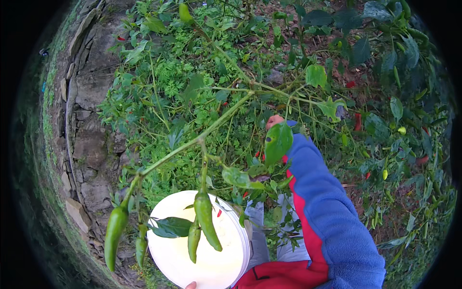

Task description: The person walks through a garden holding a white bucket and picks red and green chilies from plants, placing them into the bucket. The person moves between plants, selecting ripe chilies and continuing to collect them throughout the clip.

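Note:
At the bottom of the view, one fingertip of my left hand (191,285) rests on the rim of a white plastic bucket (162,267); the rest of that hand is out of sight. A small red piece (219,213) shows inside the bucket. My right hand (275,121) reaches in among the pepper plants, with a holed leaf (278,142) over part of it. What its fingers hold cannot be seen. Close to the camera, a branch (195,142) crosses the view, with green chili peppers (207,220) hanging in front of the bucket.
A dry stone wall (90,144) drops away on the left, with a grassy strip beyond. Dense pepper plants (397,126) with green and red chilies (357,122) stand on the right. Low green weeds (184,68) cover the ground ahead.

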Motion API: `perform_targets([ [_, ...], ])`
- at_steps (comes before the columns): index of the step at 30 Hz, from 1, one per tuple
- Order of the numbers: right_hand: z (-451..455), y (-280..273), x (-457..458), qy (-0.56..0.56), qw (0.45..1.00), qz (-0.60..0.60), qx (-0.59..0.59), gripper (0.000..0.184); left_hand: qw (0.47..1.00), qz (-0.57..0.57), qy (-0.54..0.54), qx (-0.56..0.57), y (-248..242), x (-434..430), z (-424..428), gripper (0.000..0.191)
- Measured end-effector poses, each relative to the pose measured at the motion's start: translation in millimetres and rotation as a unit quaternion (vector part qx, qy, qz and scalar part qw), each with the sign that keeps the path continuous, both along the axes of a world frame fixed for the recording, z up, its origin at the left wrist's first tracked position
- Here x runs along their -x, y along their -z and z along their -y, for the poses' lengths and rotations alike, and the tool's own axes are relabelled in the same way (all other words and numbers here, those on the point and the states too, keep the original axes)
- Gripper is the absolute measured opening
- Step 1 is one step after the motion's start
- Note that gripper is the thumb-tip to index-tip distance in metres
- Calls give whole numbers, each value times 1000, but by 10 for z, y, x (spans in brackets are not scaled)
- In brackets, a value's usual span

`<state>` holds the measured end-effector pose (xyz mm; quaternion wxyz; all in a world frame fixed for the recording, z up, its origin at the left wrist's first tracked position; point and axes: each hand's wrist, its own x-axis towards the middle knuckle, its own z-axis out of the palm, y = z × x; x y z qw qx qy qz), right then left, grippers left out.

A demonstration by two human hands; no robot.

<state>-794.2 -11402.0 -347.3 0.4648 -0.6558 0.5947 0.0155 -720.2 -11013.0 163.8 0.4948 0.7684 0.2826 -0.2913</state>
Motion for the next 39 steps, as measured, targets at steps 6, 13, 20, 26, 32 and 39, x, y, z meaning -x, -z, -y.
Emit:
perform_targets([
  [6, 121, -360, 51, 56, 985, 118, -112, 12, 1000, -18, -2, -7, -9, -37, 14, 54],
  [13, 161, -982, 80, 134, 910, 267, -289, 11, 997, -46, 36, 43, 39, -106, -82, 58],
  [20, 202, -1989, 626, -31, 901, 333, -277, 15, 994, -69, 66, 54, -27, -204, -150, 60],
  [26, -129, -2588, 845, 22, 886, 381, -264, 27, 992, -63, 82, 65, -44, -278, -190, 61],
  [32, -271, -2943, 943, 50, 905, 343, -247, 28, 987, -84, 107, 89, -144, -340, -83, 60],
  [39, -404, -3185, 952, 52, 948, 300, -93, 22, 984, -81, 119, 105, -219, -431, -149, 57],
])
